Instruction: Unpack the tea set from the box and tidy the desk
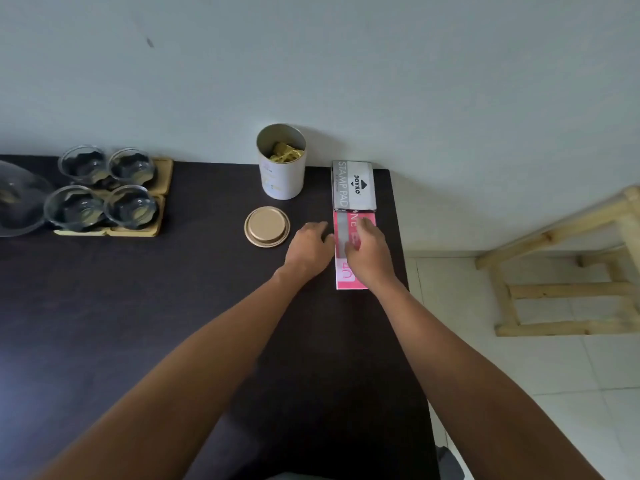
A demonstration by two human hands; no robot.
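Pale wall (346, 64), tiled floor (554, 393), bamboo stool (568, 268)

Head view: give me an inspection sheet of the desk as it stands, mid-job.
Surface: dark desk against a pale wall.
Job's things: four glass cups on wooden coasters at far left; glass bowl cut by the frame edge.
Clutter: open tin with gold packets inside; its gold lid flat beside it; stamp pad box; pink box in front of it.
Hands: left hand rests at the pink box's left edge; right hand lies on top; exact grip unclear.
Cables: nothing seen.
Surroundings: wooden stool on tiled floor, right.
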